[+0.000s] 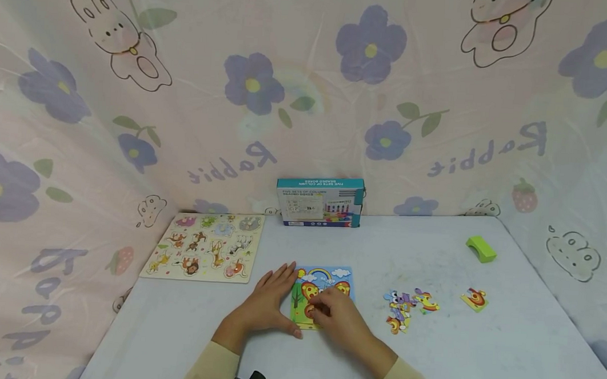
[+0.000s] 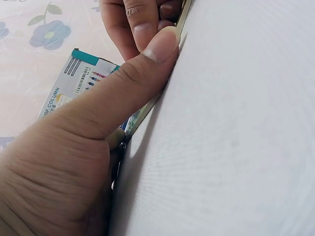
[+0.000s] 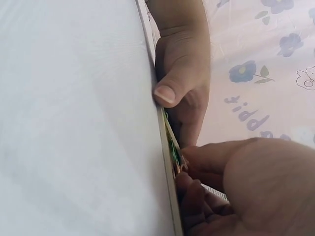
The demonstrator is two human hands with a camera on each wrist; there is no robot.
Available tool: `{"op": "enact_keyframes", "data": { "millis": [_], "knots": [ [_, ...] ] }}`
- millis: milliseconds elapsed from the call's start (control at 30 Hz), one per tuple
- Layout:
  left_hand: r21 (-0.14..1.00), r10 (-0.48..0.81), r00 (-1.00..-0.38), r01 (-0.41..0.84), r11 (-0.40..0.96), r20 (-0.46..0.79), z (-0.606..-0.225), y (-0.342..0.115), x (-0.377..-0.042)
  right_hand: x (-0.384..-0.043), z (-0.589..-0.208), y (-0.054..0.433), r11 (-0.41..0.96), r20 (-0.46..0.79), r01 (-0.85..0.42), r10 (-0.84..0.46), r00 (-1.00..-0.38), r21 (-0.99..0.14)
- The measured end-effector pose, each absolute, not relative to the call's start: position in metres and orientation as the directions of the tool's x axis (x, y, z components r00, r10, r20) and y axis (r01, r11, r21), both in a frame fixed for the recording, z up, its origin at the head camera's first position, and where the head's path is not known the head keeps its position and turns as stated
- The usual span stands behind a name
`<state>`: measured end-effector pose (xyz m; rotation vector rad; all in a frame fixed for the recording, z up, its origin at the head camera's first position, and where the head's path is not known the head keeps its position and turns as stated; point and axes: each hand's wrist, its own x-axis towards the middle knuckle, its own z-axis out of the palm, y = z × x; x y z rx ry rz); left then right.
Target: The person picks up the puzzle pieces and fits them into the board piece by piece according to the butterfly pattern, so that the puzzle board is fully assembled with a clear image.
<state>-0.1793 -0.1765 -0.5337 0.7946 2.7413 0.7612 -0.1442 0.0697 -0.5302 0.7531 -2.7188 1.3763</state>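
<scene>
The blue-and-green puzzle board (image 1: 325,281) bears a rainbow print (image 1: 321,270)

I see the square puzzle board (image 1: 309,327) lying flat, printed with rainbow and clouds; the left hand (image 1: 270,303) touches its left side. The right hand (image 1: 343,318) pinches one piece (image 3: 173,147), tilted against the board. Right of the board are colourful loose pieces (image 1: 400,312); farther right lies a single orange-and-green piece (image 1: 475,300).
</scene>
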Motion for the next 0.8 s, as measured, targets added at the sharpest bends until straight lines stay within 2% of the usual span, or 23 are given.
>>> {"op": "enact_keyframes", "data": {
  "millis": [333, 433, 600, 700, 800],
  "knots": [
    [0.533, 0.541, -0.841, 0.441, 0.722, -0.037, -0.532, -0.176, -0.178, -0.140, -0.531, 0.069, 0.549, 0.180, -0.416, -0.432, -0.884, -0.725],
    [0.534, 0.542, -0.840, 0.443, 0.721, -0.035, -0.532, -0.176, -0.178, -0.137, -0.528, 0.070, 0.569, 0.177, -0.476, -0.501, -0.847, -0.671],
    [0.533, 0.544, -0.838, 0.446, 0.719, -0.033, -0.532, -0.176, -0.178, -0.131, -0.523, 0.072, 0.607, 0.149, -0.616, -0.641, -0.753, -0.502],
    [0.533, 0.544, -0.839, 0.446, 0.719, -0.032, -0.532, -0.176, -0.178, -0.129, -0.521, 0.071, 0.631, 0.118, -0.640, -0.666, -0.737, -0.439],
    [0.526, 0.544, -0.839, 0.448, 0.723, -0.033, -0.532, -0.177, -0.178, -0.128, -0.520, 0.069, 0.646, 0.088, -0.631, -0.666, -0.741, -0.429]
  ]
}}
